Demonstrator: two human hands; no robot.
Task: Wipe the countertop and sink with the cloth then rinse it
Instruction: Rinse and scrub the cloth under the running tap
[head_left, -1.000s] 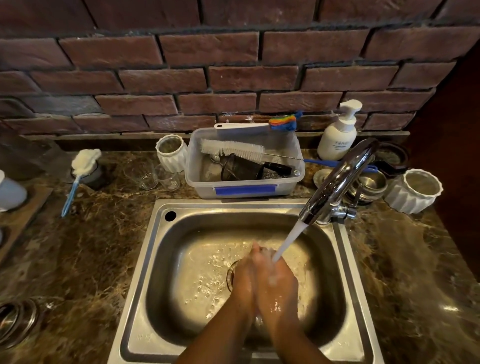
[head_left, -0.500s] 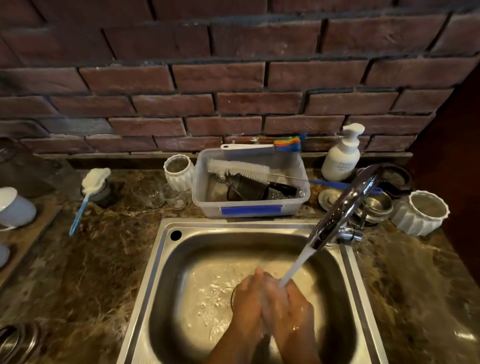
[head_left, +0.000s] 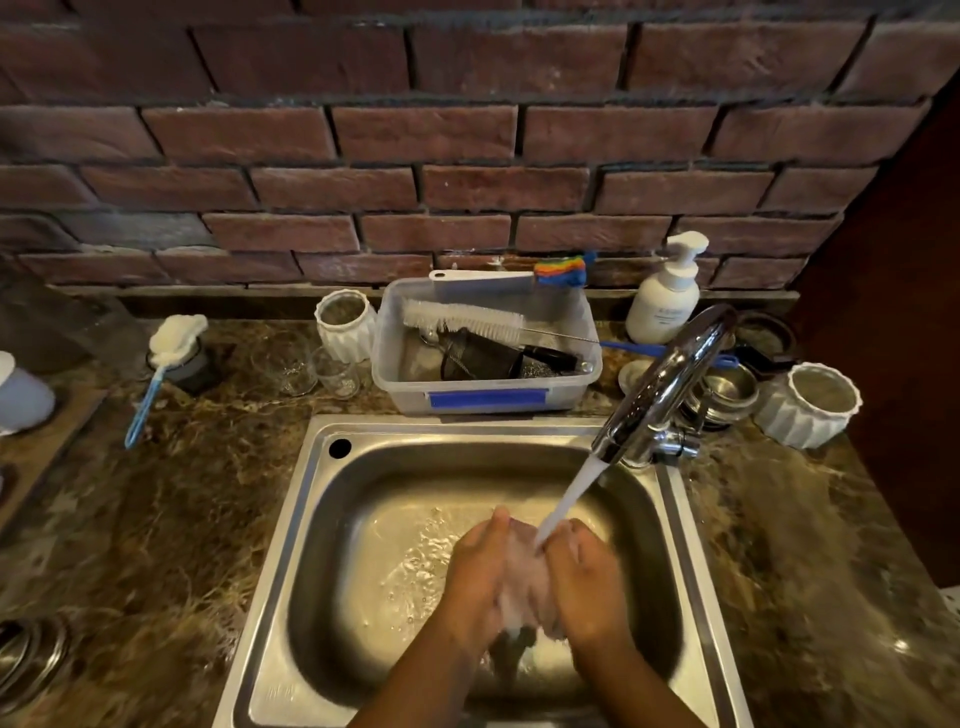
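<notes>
The pale, sodden cloth (head_left: 524, 582) sits bunched between left hand (head_left: 480, 571) and right hand (head_left: 587, 577), both clasping it, directly under the white water stream (head_left: 571, 496).

A clear plastic tub (head_left: 561, 387) holding a bottle brush (head_left: 462, 318) sits at twelve o'clock; a soap pump bottle (head_left: 665, 299) stands at one o'clock.

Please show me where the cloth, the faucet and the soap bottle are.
cloth (head_left: 524, 582): head view, pale bunched middle between the hands.
faucet (head_left: 670, 379): head view, chrome spout.
soap bottle (head_left: 662, 306): head view, white body.
</notes>
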